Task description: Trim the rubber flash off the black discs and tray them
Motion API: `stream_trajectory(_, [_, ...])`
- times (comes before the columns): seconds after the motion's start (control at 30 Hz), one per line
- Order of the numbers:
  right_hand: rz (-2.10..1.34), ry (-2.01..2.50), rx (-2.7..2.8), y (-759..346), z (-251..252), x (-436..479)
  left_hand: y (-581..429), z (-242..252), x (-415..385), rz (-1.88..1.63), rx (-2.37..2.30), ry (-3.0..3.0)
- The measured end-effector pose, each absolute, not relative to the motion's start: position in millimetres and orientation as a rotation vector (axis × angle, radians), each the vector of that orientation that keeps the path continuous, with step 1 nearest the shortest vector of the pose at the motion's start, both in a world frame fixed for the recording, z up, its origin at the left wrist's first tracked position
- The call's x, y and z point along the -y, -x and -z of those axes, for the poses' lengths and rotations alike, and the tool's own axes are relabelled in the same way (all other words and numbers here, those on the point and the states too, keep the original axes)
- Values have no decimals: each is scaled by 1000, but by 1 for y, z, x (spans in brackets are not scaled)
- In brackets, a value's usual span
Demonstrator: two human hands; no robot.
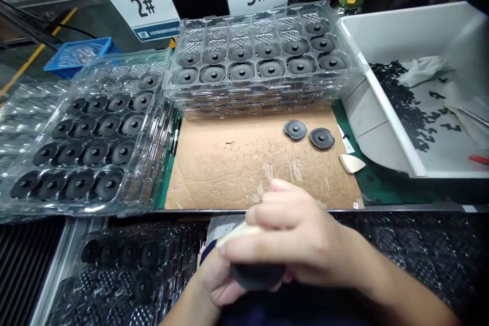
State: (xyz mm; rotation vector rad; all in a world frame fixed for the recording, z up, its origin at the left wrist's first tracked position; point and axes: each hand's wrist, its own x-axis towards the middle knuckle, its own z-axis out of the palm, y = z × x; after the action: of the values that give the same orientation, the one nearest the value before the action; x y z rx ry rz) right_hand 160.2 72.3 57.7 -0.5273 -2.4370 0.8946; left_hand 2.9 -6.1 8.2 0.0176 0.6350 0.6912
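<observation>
Black round disc [256,276] sits low between your hands: your left hand [218,280] cradles it from below, while your right hand [294,234] curls over it, pinching a cream wedge [239,233] at its edge. Two matching discs [295,129] lie on the cardboard sheet [229,173] ahead, before stacked clear trays [260,61].

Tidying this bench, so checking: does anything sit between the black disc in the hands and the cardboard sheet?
Only the right hand: it lies over the black disc on the cardboard side, its fingers reaching over the bench edge. Beyond that, no other object shows before the cardboard sheet.
</observation>
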Motion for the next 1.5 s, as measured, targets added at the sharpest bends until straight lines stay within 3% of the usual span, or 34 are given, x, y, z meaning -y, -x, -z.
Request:
stream_trajectory(0.17, [-801,1102,2369,-170,-5,-76,4,-6,8,-794,-599,65])
stream_trajectory(0.33, [-898,1280,2266,-177,52,-55,8,-1,12,-872,-575,87])
stream_trajectory(0.43, [-857,1358,2224,-174,40,-48,7,-2,11,-906,-598,57])
stream_trajectory(0.53, [-780,1384,1963,-163,-5,-41,5,-3,11,-953,-645,17])
stream_trajectory(0.7, [-864,859,2082,-137,-53,-26,8,-1,12,-1070,-801,-49])
stream_trajectory(0.8, [-953,903,2186,-127,-53,-26,8,-1,13,-1129,-835,-75])
stream_trajectory(0.93, [-783,894,2107,-122,-52,-29,9,-6,14,-1097,-797,-82])
stream_trajectory(1.07, [-1030,808,2205,-139,-58,-22,20,-11,15,-1076,-751,-120])
stream_trajectory(1.2, [-806,1085,2197,-151,-57,-22,21,-9,14,-1014,-756,-100])
stream_trajectory(1.33, [-847,895,2181,-153,-47,-41,15,-11,12,-995,-675,-118])
stream_trajectory(1.5, [-995,1395,1663,-174,-13,-49,16,-17,12,-949,-613,-82])
